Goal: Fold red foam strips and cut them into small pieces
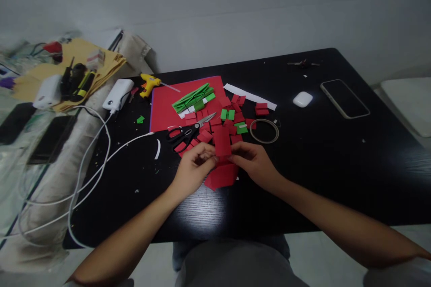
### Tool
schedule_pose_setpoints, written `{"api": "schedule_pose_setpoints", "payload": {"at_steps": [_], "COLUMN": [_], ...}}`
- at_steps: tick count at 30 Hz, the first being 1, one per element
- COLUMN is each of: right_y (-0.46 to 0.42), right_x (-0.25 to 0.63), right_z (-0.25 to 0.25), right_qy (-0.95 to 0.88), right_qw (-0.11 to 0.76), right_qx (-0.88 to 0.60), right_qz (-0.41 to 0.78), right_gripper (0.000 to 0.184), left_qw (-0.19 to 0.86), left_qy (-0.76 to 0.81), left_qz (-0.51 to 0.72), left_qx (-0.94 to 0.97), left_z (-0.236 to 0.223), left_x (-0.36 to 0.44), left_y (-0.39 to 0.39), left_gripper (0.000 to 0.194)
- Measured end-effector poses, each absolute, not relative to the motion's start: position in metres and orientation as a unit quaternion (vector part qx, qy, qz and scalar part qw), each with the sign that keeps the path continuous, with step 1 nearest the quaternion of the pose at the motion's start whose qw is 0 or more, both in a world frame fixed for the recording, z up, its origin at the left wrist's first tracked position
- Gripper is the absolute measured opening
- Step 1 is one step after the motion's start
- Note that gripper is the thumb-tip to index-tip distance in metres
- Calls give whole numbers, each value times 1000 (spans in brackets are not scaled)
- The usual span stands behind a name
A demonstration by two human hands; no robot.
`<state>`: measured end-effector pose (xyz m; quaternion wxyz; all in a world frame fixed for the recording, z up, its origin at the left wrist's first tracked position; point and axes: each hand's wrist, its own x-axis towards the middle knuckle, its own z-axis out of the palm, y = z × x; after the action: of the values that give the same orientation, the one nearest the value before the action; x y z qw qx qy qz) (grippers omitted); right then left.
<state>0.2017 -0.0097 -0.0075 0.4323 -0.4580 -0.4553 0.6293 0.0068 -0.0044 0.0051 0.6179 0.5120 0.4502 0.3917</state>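
Observation:
Between my two hands is a strip of folded red paper, upright over the near side of the pile. My left hand pinches its lower left edge, fingers curled. From the other side, my right hand grips its lower right edge with thumb and fingertips. Below it, a wider red paper piece lies on the table; whether the two are joined I cannot tell. Black-handled scissors lie half open just beyond my left hand. Small folded red and green paper pieces are heaped behind the strip.
A red sheet carries a pleated green paper bundle. Near it are a yellow glue gun, a white paper strip and a tape ring. A phone and white earbud case lie right; white cables loop left.

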Motion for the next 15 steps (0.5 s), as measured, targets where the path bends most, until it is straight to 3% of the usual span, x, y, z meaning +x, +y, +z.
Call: {"api": "schedule_pose_setpoints", "payload": {"at_steps": [9,15], "right_y": [-10,-10], "right_x": [202,204], "right_z": [-14,-10], "right_qy": [-465,-470], "right_qw": [456,461], "right_qx": [-439,-406], "right_qz": [619,634], "right_gripper": [11,30], "left_qw": [581,529], "left_qy": [424,426], "left_qz": [430,433], "left_qx": [546,593], "left_z": [2,4], "left_x": [8,3], "left_y": [-6,-3], "left_gripper": [2,7]}}
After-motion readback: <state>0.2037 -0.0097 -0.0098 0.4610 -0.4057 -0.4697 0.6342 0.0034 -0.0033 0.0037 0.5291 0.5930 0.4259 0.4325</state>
